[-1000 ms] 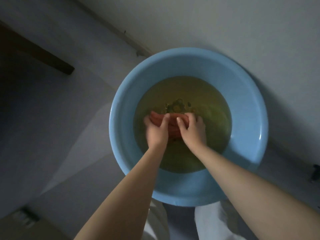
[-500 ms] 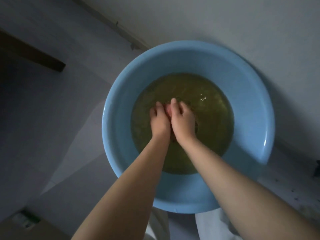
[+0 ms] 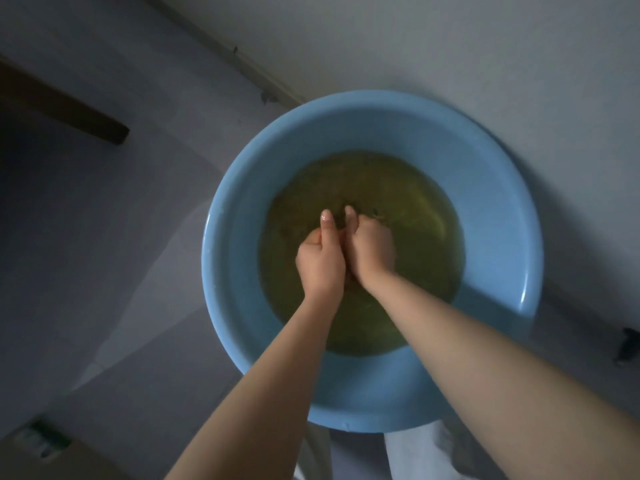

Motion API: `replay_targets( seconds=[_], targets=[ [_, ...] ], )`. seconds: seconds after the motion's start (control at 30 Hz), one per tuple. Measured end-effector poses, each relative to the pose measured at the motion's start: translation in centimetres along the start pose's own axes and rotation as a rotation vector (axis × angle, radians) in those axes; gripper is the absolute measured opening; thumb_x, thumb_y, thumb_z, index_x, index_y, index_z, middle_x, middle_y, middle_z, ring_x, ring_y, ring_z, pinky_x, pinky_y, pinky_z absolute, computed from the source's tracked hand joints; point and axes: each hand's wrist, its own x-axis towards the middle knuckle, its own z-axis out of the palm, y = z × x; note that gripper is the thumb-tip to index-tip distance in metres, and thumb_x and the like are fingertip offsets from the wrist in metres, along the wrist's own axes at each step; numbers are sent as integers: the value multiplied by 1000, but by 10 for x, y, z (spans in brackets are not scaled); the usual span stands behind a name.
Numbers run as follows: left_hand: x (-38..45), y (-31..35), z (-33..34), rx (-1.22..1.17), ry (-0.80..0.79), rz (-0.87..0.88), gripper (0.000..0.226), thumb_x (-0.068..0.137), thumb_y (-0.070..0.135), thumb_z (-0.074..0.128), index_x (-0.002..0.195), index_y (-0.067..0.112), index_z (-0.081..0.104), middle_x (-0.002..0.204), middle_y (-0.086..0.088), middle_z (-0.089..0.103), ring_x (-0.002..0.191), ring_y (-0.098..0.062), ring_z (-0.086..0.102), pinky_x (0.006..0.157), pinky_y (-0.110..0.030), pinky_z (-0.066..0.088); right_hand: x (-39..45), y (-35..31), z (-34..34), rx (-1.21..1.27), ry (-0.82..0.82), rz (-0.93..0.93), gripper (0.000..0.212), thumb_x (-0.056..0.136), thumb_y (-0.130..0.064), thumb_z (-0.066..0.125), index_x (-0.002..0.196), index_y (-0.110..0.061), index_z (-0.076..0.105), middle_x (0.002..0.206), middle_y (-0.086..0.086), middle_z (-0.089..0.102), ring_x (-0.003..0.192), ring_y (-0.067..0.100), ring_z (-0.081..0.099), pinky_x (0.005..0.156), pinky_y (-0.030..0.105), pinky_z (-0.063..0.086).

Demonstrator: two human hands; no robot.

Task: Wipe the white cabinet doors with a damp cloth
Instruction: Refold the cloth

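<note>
basin: blue plastic basin [image 3: 242, 237], centre of the frame, on a pale floor [image 3: 104, 289] against a wall; holds murky yellow-green water [image 3: 415, 237].
water: covers both sets of knuckles; too cloudy to see the bottom.
left hand: left hand [image 3: 320, 263], fist closed, thumb straight and pointing up-frame, pressed against the other hand.
right hand: right hand [image 3: 372, 252], fingers curled under, thumb up.
cloth: not visible; judged bunched between the two fists under the surface, centre of the basin. Grip not confirmable.
handling: judged soft, limp, heavy when soaked and dripping; best gathered into one wad, lifted and wrung over the basin.
</note>
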Motion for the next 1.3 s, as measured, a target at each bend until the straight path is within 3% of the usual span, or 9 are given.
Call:
replay_targets(
  seconds=[0.1, 0.23, 0.37, 0.47, 0.57, 0.7, 1.03, 1.2, 1.3],
  targets=[
    [6, -6, -3, 61, 78, -19, 43, 96, 52, 39, 104, 15, 60, 106, -6, 66, 104, -25, 60, 86, -32, 45, 5, 7, -1, 43, 176, 179, 47, 103, -39, 26, 98, -6, 60, 103, 15, 66, 95, 29, 60, 73, 29, 40],
    [14, -3, -6, 177, 16, -95, 56, 95, 55, 38, 141, 23, 35, 148, -13, 27, 133, -34, 33, 112, -43, 27, -2, 3, 0, -58, 199, 348, 39, 101, -37, 30, 127, -14, 49, 135, 13, 46, 125, 32, 39, 100, 42, 31],
    [18, 8, -3, 143, -78, -160, 55, 96, 55, 33, 142, 24, 38, 145, -14, 37, 131, -33, 38, 111, -44, 30, -19, -18, 3, 350, -58, 332, 43, 103, -36, 31, 126, -10, 56, 127, 14, 58, 116, 27, 54, 81, 25, 37],
    [19, 18, -6, 94, -187, -84, 42, 101, 44, 33, 133, 21, 49, 119, -1, 58, 117, -18, 52, 95, -23, 39, -39, -31, -4, 538, 72, 119, 29, 98, -39, 46, 83, -24, 66, 79, -11, 67, 75, -1, 60, 63, 8, 40],
    [13, 21, -4, 57, -221, 43, 30, 102, 34, 38, 119, 21, 58, 92, 20, 55, 86, 15, 54, 77, -5, 39, -40, -33, -11, 574, 159, 34, 32, 96, -37, 50, 68, -25, 63, 62, -13, 62, 68, 1, 62, 62, 15, 46],
    [4, 24, 0, -65, -160, -24, 36, 97, 47, 44, 90, 17, 63, 83, -2, 68, 82, -18, 65, 83, -39, 52, -29, -30, -16, 533, 171, -18, 36, 99, -33, 47, 69, -21, 64, 58, -11, 59, 61, 3, 61, 55, 12, 45],
    [-15, 5, 0, 17, -44, 10, 46, 97, 42, 45, 62, 15, 56, 59, 3, 60, 58, -11, 55, 62, -32, 46, -13, 0, -7, 152, -25, 53, 55, 103, -38, 29, 62, -14, 57, 64, 2, 60, 63, 19, 57, 58, 25, 36],
    [-10, -2, -7, 97, -32, -22, 31, 90, 49, 54, 109, 25, 56, 125, -7, 44, 120, -25, 45, 106, -41, 36, -2, 13, -15, 2, 287, 269, 42, 102, -41, 27, 106, -8, 53, 114, 15, 55, 103, 29, 52, 73, 32, 35],
    [-1, 2, -9, 147, -106, -143, 57, 90, 57, 47, 141, 33, 38, 148, -8, 23, 135, -32, 33, 114, -45, 26, -7, 9, -9, -48, 104, 385, 40, 102, -36, 29, 131, -13, 45, 139, 15, 38, 124, 34, 37, 94, 42, 36]
  ],
)
